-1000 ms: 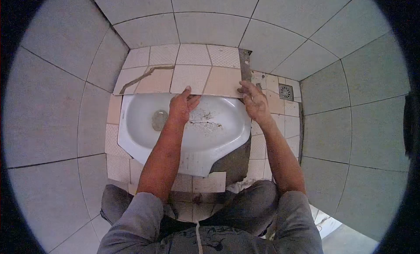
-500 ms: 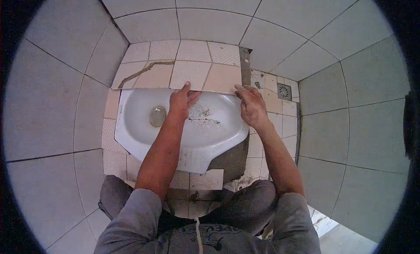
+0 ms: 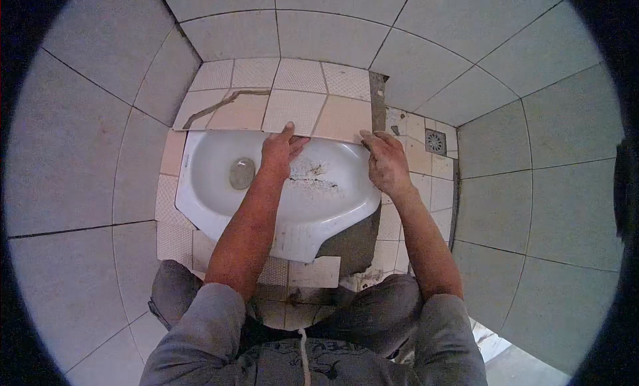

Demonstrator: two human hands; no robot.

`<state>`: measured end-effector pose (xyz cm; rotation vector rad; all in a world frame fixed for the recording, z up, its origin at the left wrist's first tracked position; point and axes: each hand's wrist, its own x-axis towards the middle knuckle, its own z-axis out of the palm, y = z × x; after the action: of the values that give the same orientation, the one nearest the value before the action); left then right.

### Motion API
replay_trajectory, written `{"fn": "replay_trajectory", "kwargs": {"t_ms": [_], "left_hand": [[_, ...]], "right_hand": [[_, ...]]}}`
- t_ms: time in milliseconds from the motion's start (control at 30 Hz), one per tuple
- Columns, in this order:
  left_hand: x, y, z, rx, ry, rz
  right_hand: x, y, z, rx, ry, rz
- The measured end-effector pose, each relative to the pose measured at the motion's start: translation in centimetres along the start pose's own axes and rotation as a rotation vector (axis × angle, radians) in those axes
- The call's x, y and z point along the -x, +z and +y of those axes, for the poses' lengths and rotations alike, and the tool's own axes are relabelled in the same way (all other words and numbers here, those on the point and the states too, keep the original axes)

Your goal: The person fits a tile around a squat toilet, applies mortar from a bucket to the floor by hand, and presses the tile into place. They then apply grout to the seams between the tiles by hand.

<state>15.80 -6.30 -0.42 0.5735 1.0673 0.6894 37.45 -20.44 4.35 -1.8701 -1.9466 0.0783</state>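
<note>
A patterned floor tile [image 3: 318, 109], with white dotted and pale pink patches, lies along the far side of the white squat toilet pan [image 3: 279, 216]. My left hand [image 3: 278, 153] grips the tile's front edge, thumb on top and fingers underneath, over the bowl. At the tile's front right corner is my right hand [image 3: 387, 161], its fingers bent around the edge; the fingertips are partly hidden. On the left lies another tile [image 3: 233, 110], with a brown smear of mortar or dirt across it. Dark specks of debris lie in the bowl.
Grey mortar [image 3: 353, 243] shows by the pan's near right side, and a bare strip [image 3: 378, 100] runs beside the tile. A square floor drain [image 3: 435, 142] is at the right. Large grey wall tiles [image 3: 80, 140] enclose the space. My knees [image 3: 176, 293] are close to the pan.
The view has shifted slightly, so the scene sits a little differently in the frame. Both hands keep their places on the tile, which shows no clear movement.
</note>
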Motion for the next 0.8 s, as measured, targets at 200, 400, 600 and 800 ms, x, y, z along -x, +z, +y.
{"fn": "replay_trajectory", "kwargs": {"t_ms": [200,400,600,800], "left_hand": [[-0.2,0.1,-0.6,0.113,0.07,-0.036],[0.2,0.3,-0.1,0.132,0.049,-0.049],[0.7,0.5,0.2,0.116,0.056,-0.03],[-0.9,-0.5,-0.7,0.116,0.071,-0.074]], "right_hand": [[0.4,0.4,0.2,-0.033,0.035,0.037],[0.2,0.3,-0.2,-0.04,0.062,0.007],[0.2,0.4,-0.6,-0.029,0.081,0.016],[0.0,0.2,-1.3,-0.003,0.058,0.107]]}}
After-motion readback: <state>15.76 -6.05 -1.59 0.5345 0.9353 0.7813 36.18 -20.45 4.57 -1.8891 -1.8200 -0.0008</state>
